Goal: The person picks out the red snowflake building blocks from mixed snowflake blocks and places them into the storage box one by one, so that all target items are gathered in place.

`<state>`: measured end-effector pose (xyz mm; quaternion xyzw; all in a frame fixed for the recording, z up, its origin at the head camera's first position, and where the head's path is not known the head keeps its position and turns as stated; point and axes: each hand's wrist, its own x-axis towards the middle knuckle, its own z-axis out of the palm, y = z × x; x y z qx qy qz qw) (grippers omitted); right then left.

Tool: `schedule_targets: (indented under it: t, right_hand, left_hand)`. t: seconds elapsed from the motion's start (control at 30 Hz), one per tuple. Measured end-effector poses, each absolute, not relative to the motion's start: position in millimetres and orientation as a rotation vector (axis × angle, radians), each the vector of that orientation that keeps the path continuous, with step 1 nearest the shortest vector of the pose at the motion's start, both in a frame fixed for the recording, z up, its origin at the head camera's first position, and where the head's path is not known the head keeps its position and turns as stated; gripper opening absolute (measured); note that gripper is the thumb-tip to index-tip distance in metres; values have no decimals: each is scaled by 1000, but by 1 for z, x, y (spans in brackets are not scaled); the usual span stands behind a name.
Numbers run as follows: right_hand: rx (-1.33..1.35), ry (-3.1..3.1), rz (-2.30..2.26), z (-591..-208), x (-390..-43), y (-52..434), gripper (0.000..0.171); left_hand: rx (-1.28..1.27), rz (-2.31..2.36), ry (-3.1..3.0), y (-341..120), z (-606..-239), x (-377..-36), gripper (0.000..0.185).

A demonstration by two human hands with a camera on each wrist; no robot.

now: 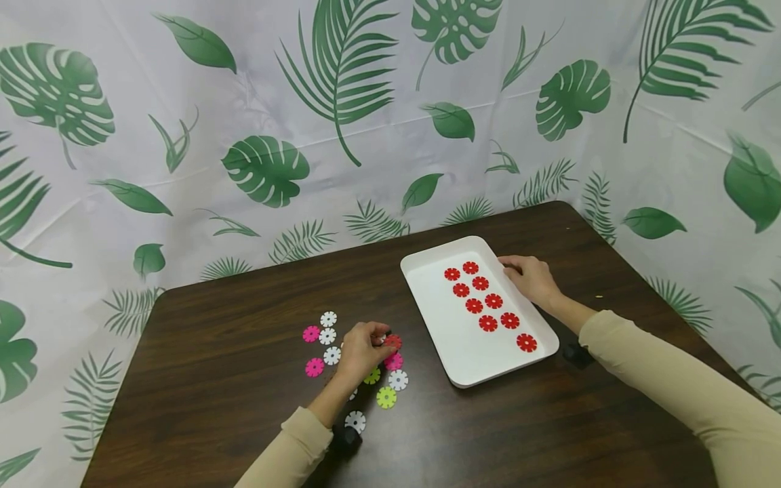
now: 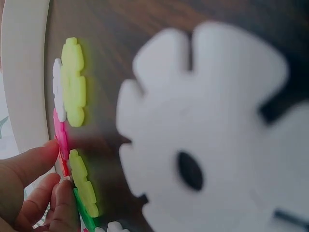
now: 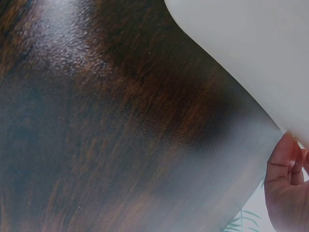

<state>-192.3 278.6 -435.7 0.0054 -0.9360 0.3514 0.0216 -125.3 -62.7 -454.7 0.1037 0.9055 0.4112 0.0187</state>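
Observation:
Thumb and fingers of my left hand (image 1: 360, 352) pinch a red notched disc (image 1: 393, 341) just left of the tray; its edge shows between the fingertips in the left wrist view. Around that hand lie a pink disc (image 1: 393, 361), a white disc (image 1: 398, 380) and lime discs (image 1: 386, 398). My right hand (image 1: 532, 279) grips the right rim of a white tray (image 1: 436, 339); its thumb meets the tray wall in the right wrist view. Several red discs (image 1: 474, 306) lie flat inside the tray, mostly in two slanting rows.
More white discs (image 1: 327, 336) and pink discs (image 1: 314, 367) are scattered left of the left hand. A green disc (image 2: 86, 210) shows near the fingers in the left wrist view. The dark wooden table (image 1: 232, 366) backs onto a leaf-patterned cloth (image 1: 378, 169).

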Motion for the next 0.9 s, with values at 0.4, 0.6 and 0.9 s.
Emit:
schedule_targets:
  t: [0.4, 0.6, 0.9]
  right_hand:
    - [10, -2898, 1087, -435, -192, 278, 37]
    - [10, -2899, 1092, -435, -192, 278, 37]
    - [10, -2902, 1096, -435, -192, 278, 37]
  left_hand:
    - [345, 1172, 2849, -60, -451, -127, 27]
    - [359, 1122, 2861, -60, -449, -127, 25]
    - [360, 1068, 2885, -58, -448, -127, 23]
